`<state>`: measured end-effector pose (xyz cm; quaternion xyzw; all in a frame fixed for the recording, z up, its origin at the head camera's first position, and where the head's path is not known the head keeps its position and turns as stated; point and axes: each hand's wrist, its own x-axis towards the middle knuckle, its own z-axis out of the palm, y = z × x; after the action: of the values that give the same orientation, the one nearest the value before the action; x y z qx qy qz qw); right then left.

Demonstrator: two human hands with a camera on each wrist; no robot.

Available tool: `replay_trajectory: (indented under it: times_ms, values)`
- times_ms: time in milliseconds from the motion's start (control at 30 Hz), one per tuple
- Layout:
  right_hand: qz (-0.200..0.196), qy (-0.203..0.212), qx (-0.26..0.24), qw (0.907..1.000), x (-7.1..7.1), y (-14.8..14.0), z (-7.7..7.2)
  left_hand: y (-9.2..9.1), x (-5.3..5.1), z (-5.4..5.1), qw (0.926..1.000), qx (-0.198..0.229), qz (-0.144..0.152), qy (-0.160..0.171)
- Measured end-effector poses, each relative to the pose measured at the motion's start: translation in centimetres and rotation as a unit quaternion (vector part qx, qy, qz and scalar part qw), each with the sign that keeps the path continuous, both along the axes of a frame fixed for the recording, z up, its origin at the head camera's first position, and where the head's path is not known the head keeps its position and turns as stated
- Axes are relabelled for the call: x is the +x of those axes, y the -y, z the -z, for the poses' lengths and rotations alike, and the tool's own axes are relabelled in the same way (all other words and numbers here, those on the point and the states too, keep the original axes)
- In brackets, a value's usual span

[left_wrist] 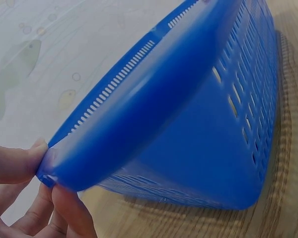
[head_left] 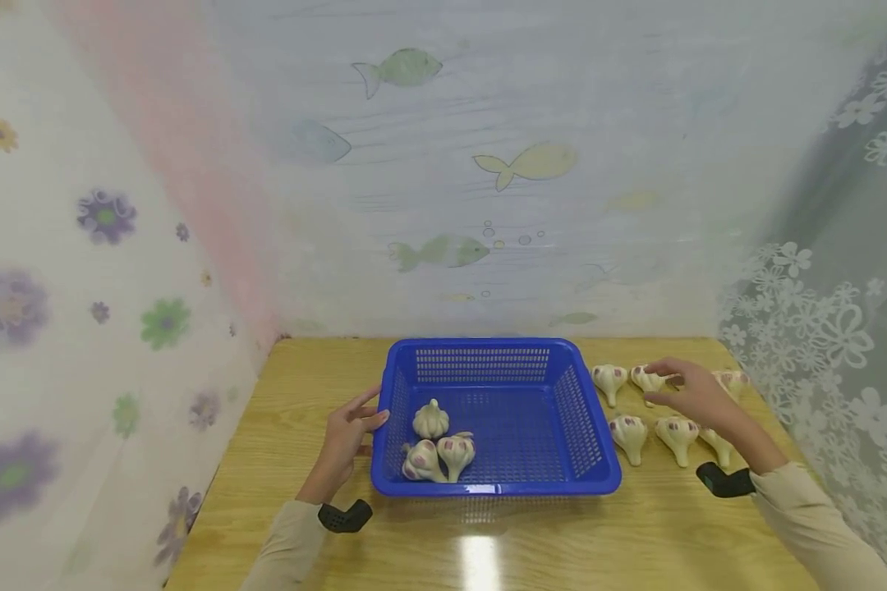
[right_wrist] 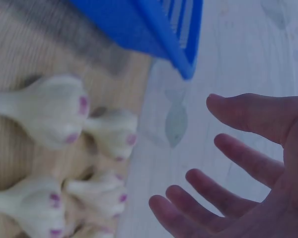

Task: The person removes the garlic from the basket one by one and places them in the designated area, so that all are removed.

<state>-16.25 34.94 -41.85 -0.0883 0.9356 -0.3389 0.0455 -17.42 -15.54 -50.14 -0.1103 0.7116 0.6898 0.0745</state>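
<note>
A blue plastic basket [head_left: 495,490] with slotted walls stands on the table, three garlic bulbs [head_left: 431,419] grouped in its near left part. My left hand [head_left: 346,439] pinches the basket's left rim; in the left wrist view the thumb [left_wrist: 20,161] lies over the rim and the fingers curl beneath it. To the right of the basket, more garlic bulbs [head_left: 630,437] lie in two rows. Above them hovers my right hand [head_left: 691,394], with nothing in it. Its fingers are spread apart in the right wrist view, beside white, purple-marked garlic bulbs [right_wrist: 52,111].
The wooden table [head_left: 288,492] meets a fish-patterned wall covering [head_left: 443,205] at its back edge. Flower-patterned sheets hang on the left [head_left: 103,328] and right [head_left: 835,353]. My right hand partly covers the back row of bulbs.
</note>
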Motion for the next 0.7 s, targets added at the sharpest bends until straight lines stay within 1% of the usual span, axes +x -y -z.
replay_trajectory:
  times_ms: [133,267,467,700]
  values:
    - [-0.027,-0.018,-0.011,0.9994,-0.2,2.0,-0.5,-0.1,0.0,0.1,1.0,0.002,0.004,-0.003]
    - [-0.043,-0.027,-0.013,0.9986,-0.5,4.0,-0.6,-0.1,0.0,0.2,1.0,0.002,0.004,-0.007]
    - [-0.067,-0.016,-0.023,0.9973,-1.0,6.6,-0.6,-0.1,0.2,0.1,1.0,0.0,0.004,-0.009]
    - [-0.108,-0.021,-0.038,0.9933,-1.4,9.0,-0.6,-0.1,0.2,-0.2,1.0,-0.001,0.002,-0.007]
